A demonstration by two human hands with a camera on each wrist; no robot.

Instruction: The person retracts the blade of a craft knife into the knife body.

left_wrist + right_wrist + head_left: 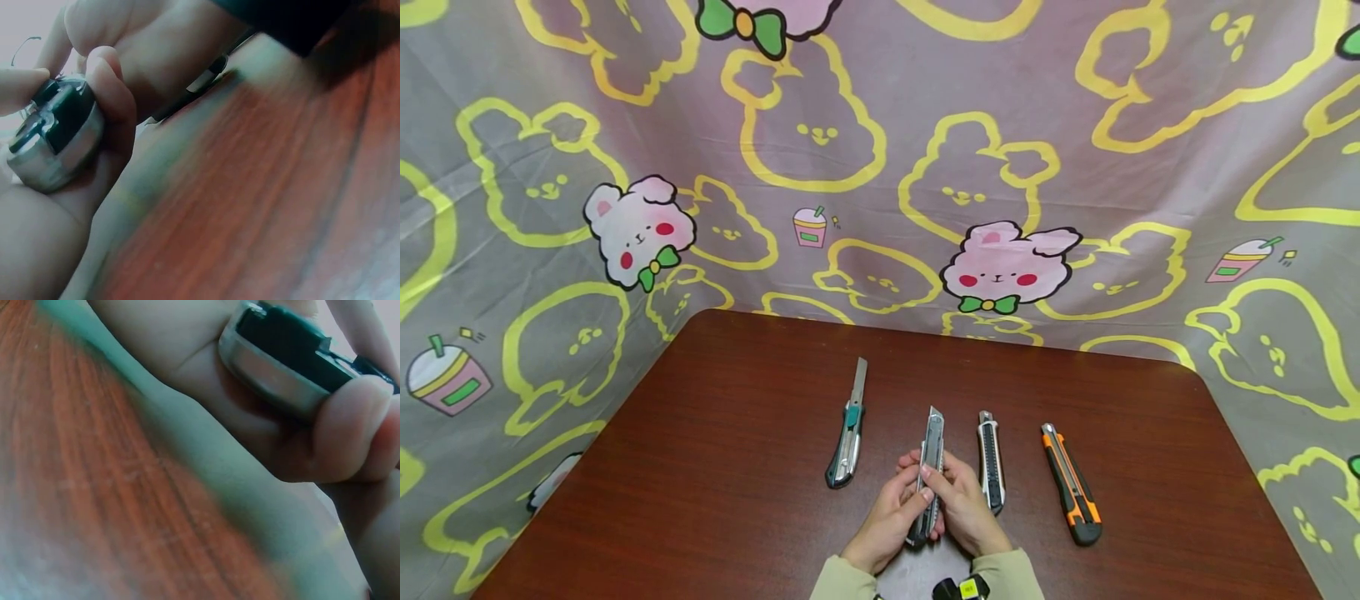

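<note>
Both hands grip a silver and black box cutter [934, 446], its tip pointing away from the body. My left hand [886, 515] wraps it from the left, thumb across the handle. From the other side my right hand [967, 507] holds it, thumb pressed on its upper face. In the left wrist view, the cutter's rounded butt end [69, 131] lies between the fingers and palm. The right wrist view shows its black and metal handle [281, 369] against the right hand, with left-hand fingers beside it. Just right of the hands lies a white and black box cutter [991, 458].
A teal and silver box cutter [848, 437] with a long extended blade lies to the left. An orange and black one [1072, 492] lies at the right. The brown table [722, 467] meets a patterned cloth [865, 208] at its back and sides.
</note>
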